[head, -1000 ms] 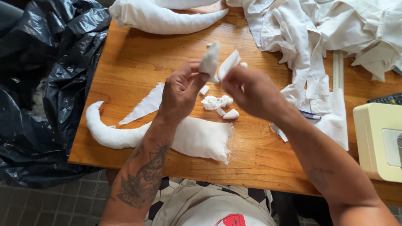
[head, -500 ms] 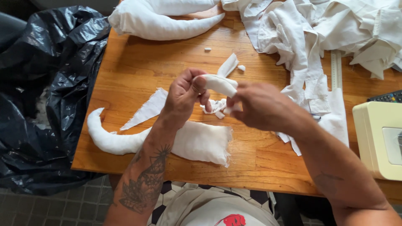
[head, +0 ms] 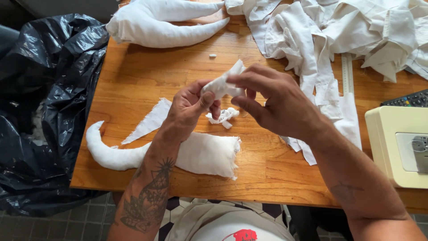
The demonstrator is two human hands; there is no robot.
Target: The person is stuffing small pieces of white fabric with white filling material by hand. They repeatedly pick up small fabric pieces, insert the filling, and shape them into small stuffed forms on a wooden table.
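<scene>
My left hand and my right hand are raised together over the wooden table, both pinching one small white fabric scrap. The left thumb presses its lower end while the right fingers grip its upper end. Directly below the hands, several small white scraps lie on the table. A stuffed white horn-shaped cloth piece with a curved tip and an open frayed end lies under my left forearm near the front edge. A flat triangular white cloth offcut rests beside it.
A second stuffed white curved piece lies at the table's back left. A heap of white fabric covers the back right, with strips hanging down. A cream sewing machine stands at the right edge. A black plastic bag fills the left side.
Both hands have drawn slightly towards me and together, rolling the white scrap into a tighter bundle between them. The flat scrap that lay behind the hands is no longer on the table.
</scene>
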